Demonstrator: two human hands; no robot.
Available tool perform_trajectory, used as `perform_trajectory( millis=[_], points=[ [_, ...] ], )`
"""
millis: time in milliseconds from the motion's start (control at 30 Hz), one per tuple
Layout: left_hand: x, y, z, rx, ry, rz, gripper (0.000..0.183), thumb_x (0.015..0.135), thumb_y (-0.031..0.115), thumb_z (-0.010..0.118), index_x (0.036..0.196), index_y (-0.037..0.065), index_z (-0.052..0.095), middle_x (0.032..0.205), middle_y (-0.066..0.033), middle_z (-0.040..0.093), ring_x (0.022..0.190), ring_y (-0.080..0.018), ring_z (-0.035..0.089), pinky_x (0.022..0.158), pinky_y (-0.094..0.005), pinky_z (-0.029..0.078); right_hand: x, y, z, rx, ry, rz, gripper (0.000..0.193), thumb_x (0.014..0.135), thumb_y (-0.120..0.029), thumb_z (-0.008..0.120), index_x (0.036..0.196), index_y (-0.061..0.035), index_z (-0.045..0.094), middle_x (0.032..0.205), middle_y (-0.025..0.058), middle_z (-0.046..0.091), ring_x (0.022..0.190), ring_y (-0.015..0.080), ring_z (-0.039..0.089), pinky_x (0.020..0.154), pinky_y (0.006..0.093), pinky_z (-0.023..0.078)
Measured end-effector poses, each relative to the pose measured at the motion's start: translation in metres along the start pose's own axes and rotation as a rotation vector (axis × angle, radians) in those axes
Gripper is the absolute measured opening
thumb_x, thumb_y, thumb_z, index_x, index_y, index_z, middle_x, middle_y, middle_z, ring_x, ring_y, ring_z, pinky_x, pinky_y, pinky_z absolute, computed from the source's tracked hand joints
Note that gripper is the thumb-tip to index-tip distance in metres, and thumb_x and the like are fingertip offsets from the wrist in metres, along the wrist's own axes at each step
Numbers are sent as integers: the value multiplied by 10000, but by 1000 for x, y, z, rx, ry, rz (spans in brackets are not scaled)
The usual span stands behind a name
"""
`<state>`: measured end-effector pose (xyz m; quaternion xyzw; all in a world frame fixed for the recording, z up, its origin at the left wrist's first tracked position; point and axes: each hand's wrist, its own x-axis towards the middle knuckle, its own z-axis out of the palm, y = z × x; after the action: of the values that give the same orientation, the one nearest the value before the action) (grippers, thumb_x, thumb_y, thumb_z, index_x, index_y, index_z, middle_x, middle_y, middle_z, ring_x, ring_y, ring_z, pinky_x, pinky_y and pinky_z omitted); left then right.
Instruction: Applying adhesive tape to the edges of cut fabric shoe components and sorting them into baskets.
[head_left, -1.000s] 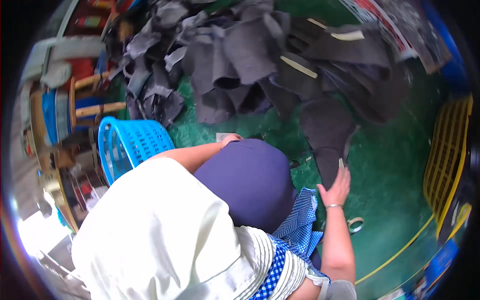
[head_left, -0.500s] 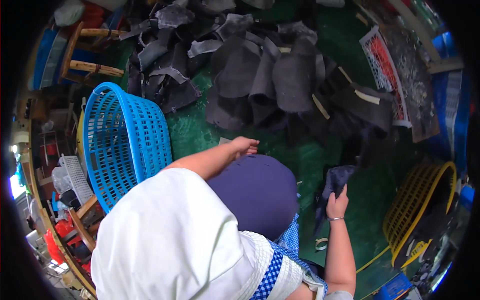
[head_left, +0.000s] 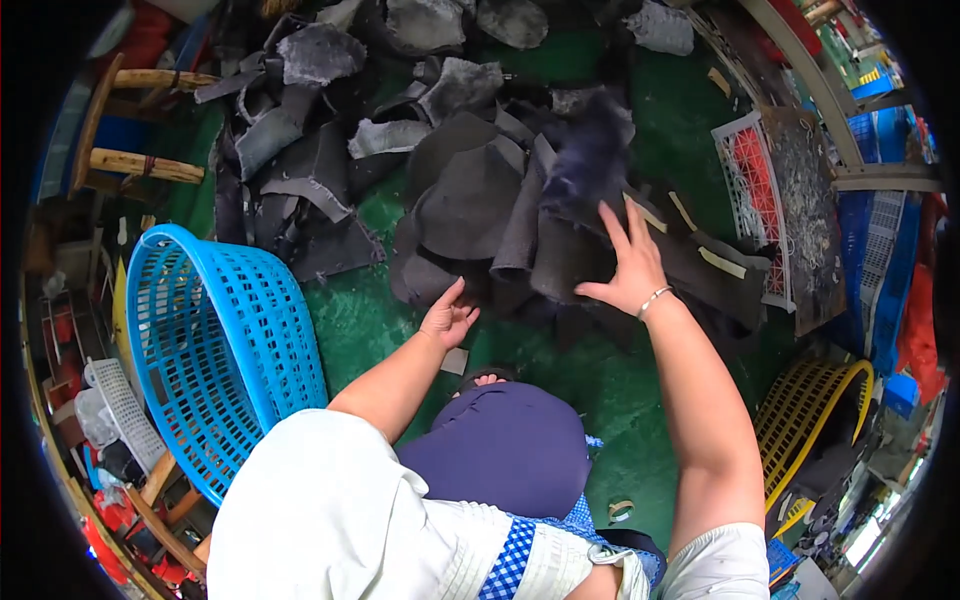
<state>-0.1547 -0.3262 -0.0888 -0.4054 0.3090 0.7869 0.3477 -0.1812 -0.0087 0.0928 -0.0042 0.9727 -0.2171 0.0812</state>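
Observation:
My right hand (head_left: pixel 635 268), a bracelet at its wrist, reaches over the right part of a heap of dark grey fabric pieces (head_left: pixel 470 190). Its fingers are spread and nothing is in them. Just beyond the fingertips is a dark, furry piece (head_left: pixel 592 150), blurred, over the heap; whether it touches the pieces below I cannot tell. At the heap's near edge, my left hand (head_left: pixel 450 320) is empty, index finger stretched out and the others loosely bent. Pale strips (head_left: pixel 722 263) lie on the dark pieces to the right.
A tilted blue plastic basket (head_left: pixel 290 320) stands at left, a yellow one (head_left: pixel 800 425) at right. Wooden stool legs (head_left: pixel 145 163) show far left. Beyond my right arm lies a white crate with red contents (head_left: pixel 755 175). A tape roll (head_left: pixel 621 511) lies on the green floor.
My right hand has moved from low on the right up to the heap and let go of the dark furry piece, now above the heap. My left hand has moved slightly left and its fingers have opened.

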Motion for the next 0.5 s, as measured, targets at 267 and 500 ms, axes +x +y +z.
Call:
perform_trajectory(
  millis=[267,500],
  points=[
    [27,13,45,-217,-287,-156,668,793,427,754,1314,98,495,1354,-84,521,1265,-274,449,1113,-464,288,50,4,43,85,-281,146,1374,389,-522,905,1515,-360,134,1572,218,75,1425,466,131,1069,574,325],
    [42,4,54,-162,-432,-169,508,828,358,697,1223,59,585,1200,-106,633,1127,-272,575,1055,-437,400,33,-20,79,232,-393,147,1332,404,-484,914,1509,-334,184,1559,257,91,1403,515,135,1120,549,274]
  ],
)
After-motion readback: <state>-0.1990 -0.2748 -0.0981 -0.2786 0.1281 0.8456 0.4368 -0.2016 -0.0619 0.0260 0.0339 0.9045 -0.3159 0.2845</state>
